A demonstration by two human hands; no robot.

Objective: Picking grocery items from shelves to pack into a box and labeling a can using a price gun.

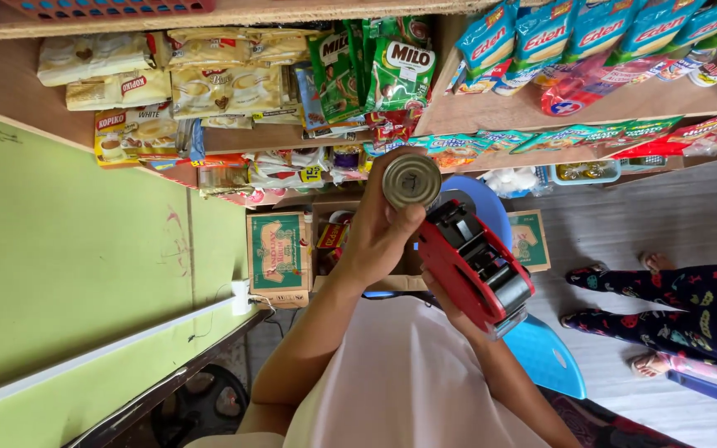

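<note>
My left hand (375, 236) holds a small round metal can (412, 181) up in front of me, its flat silver end facing the camera. My right hand (450, 307), mostly hidden, grips a red and black price-label gun (475, 265). The gun's nose sits right under the can, close to touching it. Both arms rise from my lap at the middle of the head view.
Wooden shelves (491, 112) hold sachet packs, green drink packets and blue packets. Cardboard boxes (278, 257) sit below the shelves. A green wall (68, 265) fills the left. A blue plastic chair (545, 353) stands under me. Another person's legs (674, 311) in patterned trousers are at right.
</note>
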